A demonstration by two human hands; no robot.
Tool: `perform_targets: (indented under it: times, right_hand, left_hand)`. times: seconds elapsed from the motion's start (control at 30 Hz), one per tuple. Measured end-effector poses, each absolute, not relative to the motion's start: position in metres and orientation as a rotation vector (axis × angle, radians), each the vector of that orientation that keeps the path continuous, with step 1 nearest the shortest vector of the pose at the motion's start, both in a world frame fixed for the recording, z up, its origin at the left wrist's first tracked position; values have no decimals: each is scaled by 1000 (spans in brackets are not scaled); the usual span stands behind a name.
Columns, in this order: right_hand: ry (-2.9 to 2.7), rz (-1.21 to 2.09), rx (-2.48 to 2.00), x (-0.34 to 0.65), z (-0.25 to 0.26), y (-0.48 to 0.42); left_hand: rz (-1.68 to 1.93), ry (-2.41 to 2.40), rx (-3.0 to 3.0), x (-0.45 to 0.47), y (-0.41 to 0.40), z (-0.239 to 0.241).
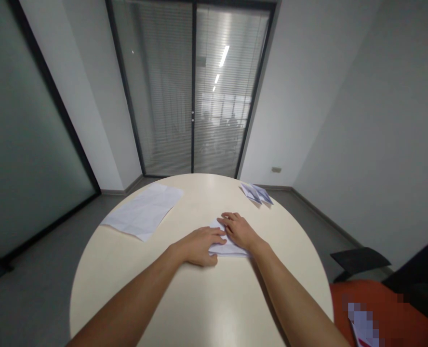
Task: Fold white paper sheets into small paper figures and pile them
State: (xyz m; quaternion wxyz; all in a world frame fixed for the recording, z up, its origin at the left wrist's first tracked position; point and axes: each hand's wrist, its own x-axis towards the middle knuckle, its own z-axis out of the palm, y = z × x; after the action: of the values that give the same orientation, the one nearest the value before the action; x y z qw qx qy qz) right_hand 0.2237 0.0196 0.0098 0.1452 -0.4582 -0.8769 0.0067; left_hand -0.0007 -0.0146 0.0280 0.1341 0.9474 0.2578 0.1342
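A folded sheet of white paper (230, 249) lies on the round table (214, 301), close to its middle. My left hand (202, 245) rests on the paper's left side, its fingers extended over it and its thumb near the lower left corner. Across the upper part of the paper lies my right hand (240, 229), fingers apart and pressing down on the sheet. Neither hand is closed around anything. Both hands hide part of the paper, so its full outline cannot be made out.
A larger creased white sheet (147, 209) lies at the table's far left edge. Folded paper pieces (256, 194) sit at the far right edge. An orange chair (383, 301) with a black armrest (360, 260) stands to the right, a partly blurred item on its seat.
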Motion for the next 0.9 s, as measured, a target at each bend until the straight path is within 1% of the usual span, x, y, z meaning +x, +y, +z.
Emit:
perform_targets:
  times: [0.27,0.6,0.9]
  right_hand:
    - [-2512,8,-1392,218,12,16]
    - [-2513,-18,-1385,226,13,18]
    - [-2500,-12,-1415,230,20,13]
  left_hand:
    - [433,745,2729,0,-16,29]
    - [402,817,2709,0,-15,26]
    - [392,1028,2693,-10,-5,16]
